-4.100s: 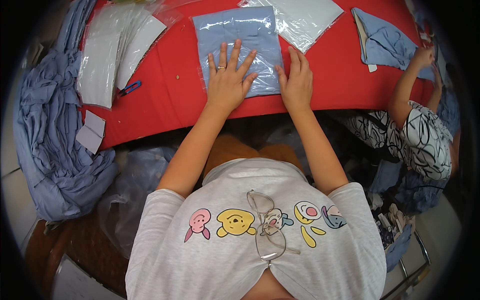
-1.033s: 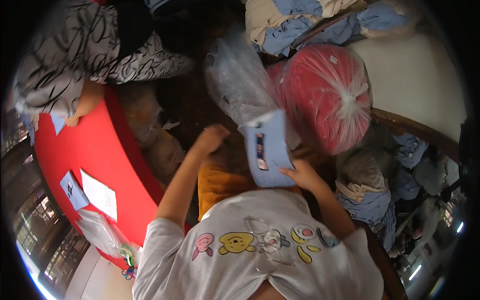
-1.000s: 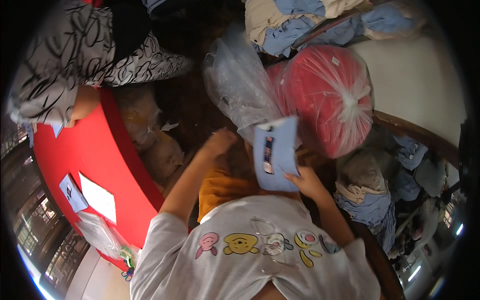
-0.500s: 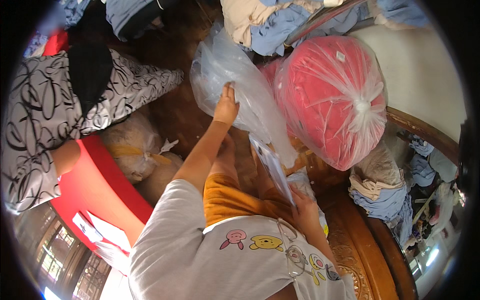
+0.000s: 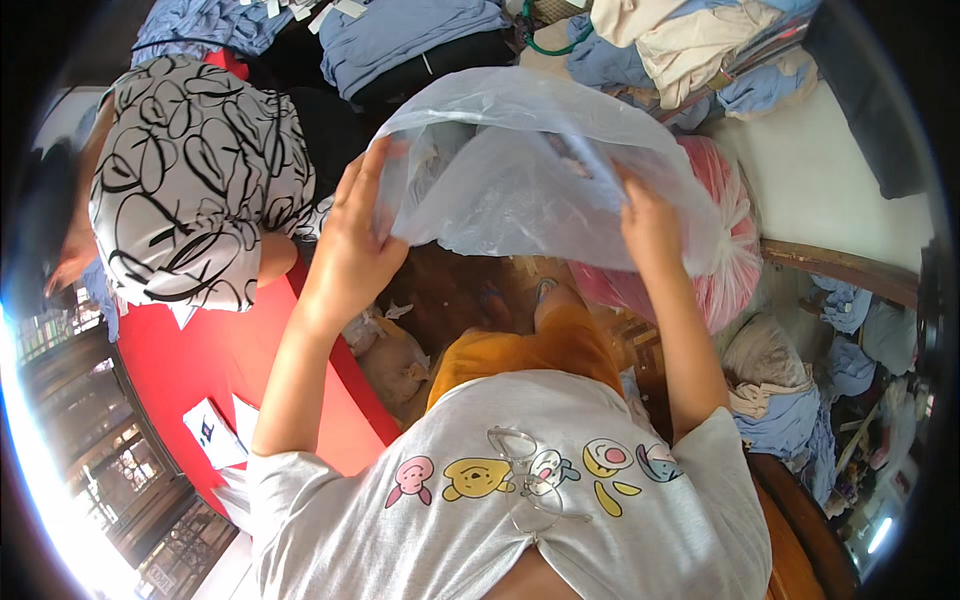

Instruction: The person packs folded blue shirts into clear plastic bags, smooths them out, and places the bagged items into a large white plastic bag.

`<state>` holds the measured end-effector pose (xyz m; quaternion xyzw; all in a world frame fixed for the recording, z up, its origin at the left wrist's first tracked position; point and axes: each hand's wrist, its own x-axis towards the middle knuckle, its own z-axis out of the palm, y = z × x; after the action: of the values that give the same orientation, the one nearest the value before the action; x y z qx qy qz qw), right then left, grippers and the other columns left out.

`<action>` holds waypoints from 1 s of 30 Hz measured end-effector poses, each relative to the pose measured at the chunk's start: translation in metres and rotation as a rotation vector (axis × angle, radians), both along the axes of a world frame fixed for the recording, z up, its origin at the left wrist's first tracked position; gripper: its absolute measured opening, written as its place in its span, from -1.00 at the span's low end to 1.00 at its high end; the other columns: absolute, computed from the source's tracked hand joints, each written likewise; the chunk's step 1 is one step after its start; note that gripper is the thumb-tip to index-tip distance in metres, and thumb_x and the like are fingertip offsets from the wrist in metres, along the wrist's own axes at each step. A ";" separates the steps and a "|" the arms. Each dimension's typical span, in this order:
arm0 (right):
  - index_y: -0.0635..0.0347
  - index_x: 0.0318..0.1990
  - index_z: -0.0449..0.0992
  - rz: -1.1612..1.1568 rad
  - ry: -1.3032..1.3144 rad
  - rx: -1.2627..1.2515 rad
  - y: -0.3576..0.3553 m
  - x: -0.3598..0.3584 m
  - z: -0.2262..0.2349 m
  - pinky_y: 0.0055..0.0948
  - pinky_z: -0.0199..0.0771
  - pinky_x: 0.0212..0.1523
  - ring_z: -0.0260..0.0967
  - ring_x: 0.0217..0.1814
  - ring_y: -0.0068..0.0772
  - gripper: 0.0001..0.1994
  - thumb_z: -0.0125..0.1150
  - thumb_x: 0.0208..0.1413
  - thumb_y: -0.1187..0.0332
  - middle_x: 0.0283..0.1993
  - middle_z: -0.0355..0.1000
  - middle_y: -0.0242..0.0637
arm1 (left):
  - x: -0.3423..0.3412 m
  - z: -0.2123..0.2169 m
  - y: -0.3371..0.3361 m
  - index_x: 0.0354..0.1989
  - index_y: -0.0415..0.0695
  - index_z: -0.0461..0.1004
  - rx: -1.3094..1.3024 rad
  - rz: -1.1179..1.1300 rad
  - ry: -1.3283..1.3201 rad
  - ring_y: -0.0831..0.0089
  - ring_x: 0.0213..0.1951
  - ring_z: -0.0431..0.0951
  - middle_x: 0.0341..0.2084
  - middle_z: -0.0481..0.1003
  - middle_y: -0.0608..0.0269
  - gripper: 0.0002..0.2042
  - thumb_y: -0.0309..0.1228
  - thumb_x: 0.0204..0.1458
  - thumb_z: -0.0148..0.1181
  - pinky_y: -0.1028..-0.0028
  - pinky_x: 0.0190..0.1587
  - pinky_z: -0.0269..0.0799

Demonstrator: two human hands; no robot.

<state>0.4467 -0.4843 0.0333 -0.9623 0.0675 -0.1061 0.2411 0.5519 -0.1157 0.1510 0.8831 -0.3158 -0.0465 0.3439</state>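
Observation:
A large clear plastic bag (image 5: 500,215) is spread in front of me with its mouth wide. At its left edge, my left hand (image 5: 358,225) is closed on the plastic, thumb low and fingers up. My right hand (image 5: 650,222) is at the bag's right side, closed on a thin, flat, bluish-white packet (image 5: 592,155) that slants into the bag's mouth. The packet is blurred and partly behind the plastic, so its exact kind does not show.
A tied clear sack of red cloth (image 5: 720,190) stands behind the bag at right. At left is a red-covered table (image 5: 220,350) beside a person in a patterned top (image 5: 200,190). Folded blue clothes (image 5: 400,40) lie at the back. Filled sacks (image 5: 390,360) sit below the table's edge.
The bag has been lifted and its mouth spread wide. My right hand has risen from beside my lap, bringing the flat packet to the bag. The person at left has shifted position.

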 end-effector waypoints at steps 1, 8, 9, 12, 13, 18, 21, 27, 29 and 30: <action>-0.15 0.42 0.51 0.019 -0.109 -0.020 -0.004 0.005 0.008 -0.04 0.67 0.05 0.61 0.05 0.09 -0.36 0.19 0.16 0.58 0.20 0.61 -0.05 | -0.007 0.014 0.009 0.65 -0.03 0.05 0.008 -0.009 0.004 -0.08 0.42 0.38 0.48 0.27 -0.01 0.01 -0.80 -0.13 0.12 0.23 0.23 0.53; 0.09 -0.01 0.69 0.750 0.634 -0.215 0.023 0.002 0.055 0.03 0.60 -0.01 0.60 0.03 0.11 -0.77 0.26 0.19 0.40 -0.04 0.65 -0.07 | -0.041 0.040 0.019 0.69 0.02 -0.01 -0.095 0.124 0.232 -0.01 0.52 0.28 0.56 0.21 0.05 0.10 -0.85 -0.18 0.10 0.38 0.23 0.50; 0.11 -0.05 0.69 0.897 0.799 -0.183 0.028 0.004 0.056 0.03 0.59 0.00 0.61 0.03 0.10 -0.79 0.29 0.19 0.34 -0.08 0.65 -0.05 | -0.041 0.040 0.014 0.69 -0.01 -0.01 -0.136 0.110 0.237 0.01 0.54 0.24 0.57 0.18 0.01 0.10 -0.85 -0.19 0.10 0.33 0.35 0.42; 0.20 -0.05 0.68 0.986 0.957 -0.071 0.027 0.023 0.057 0.04 0.58 0.06 0.61 0.02 0.16 -0.76 0.31 0.23 0.27 -0.09 0.64 0.05 | -0.038 0.037 -0.014 0.69 -0.04 -0.01 -0.198 0.158 0.180 0.05 0.58 0.19 0.57 0.17 0.02 0.09 -0.85 -0.19 0.10 0.31 0.44 0.31; 0.22 -0.05 0.67 0.918 0.886 -0.086 0.025 0.035 0.056 0.03 0.58 0.06 0.60 0.02 0.17 -0.75 0.31 0.25 0.27 -0.09 0.64 0.07 | -0.036 0.036 -0.022 0.69 -0.06 -0.02 -0.246 0.185 0.177 0.07 0.59 0.16 0.57 0.18 0.03 0.09 -0.84 -0.19 0.09 0.32 0.47 0.24; 0.29 0.18 0.59 0.206 0.941 0.398 0.050 0.131 0.050 0.23 0.55 0.10 0.59 0.09 0.22 -0.62 0.26 0.29 0.28 0.04 0.59 0.19 | -0.015 0.049 -0.061 0.68 -0.14 -0.04 -0.502 0.265 0.452 0.22 0.53 0.26 0.53 0.21 0.08 0.05 -0.84 -0.15 0.06 0.41 0.34 0.37; 0.25 0.24 0.56 0.088 0.642 0.442 0.050 0.191 -0.033 0.28 0.36 0.23 0.43 0.24 0.27 -0.54 0.30 0.25 0.22 0.18 0.49 0.20 | 0.016 0.059 -0.086 0.67 -0.21 -0.01 -0.662 0.286 0.536 0.36 0.39 0.39 0.48 0.26 0.11 -0.01 -0.82 -0.10 0.06 0.49 0.23 0.42; 0.15 0.38 0.49 -0.018 0.533 -0.194 -0.009 0.248 -0.181 0.37 -0.01 0.50 0.11 0.54 0.35 -0.35 0.38 0.17 0.09 0.45 0.30 0.22 | 0.135 0.051 -0.096 0.61 -0.31 0.09 -0.588 0.411 0.302 0.59 -0.20 0.52 -0.07 0.55 0.23 -0.10 -0.67 -0.03 0.21 0.56 -0.11 0.50; 0.12 0.43 0.47 0.075 0.511 -0.405 -0.039 0.240 -0.209 0.40 -0.13 0.59 0.00 0.64 0.38 -0.29 0.41 0.14 0.04 0.54 0.23 0.22 | 0.194 0.025 -0.082 0.62 -0.31 -0.03 -0.629 0.465 0.282 0.54 -0.33 0.52 -0.21 0.59 0.18 -0.05 -0.57 0.02 0.33 0.49 -0.26 0.53; 0.11 0.45 0.45 0.148 0.469 -0.478 -0.055 0.236 -0.216 0.42 -0.19 0.63 -0.05 0.69 0.40 -0.26 0.43 0.12 0.02 0.58 0.20 0.23 | 0.211 0.026 -0.075 0.65 -0.29 -0.19 -0.682 0.512 0.329 0.47 -0.34 0.56 -0.19 0.63 0.10 0.04 -0.51 0.06 0.40 0.43 -0.31 0.55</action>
<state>0.6823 -0.5393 -0.1824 -0.9921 0.0245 0.1229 -0.0064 0.7626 -0.1909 0.1775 0.7500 -0.0258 0.0072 0.6608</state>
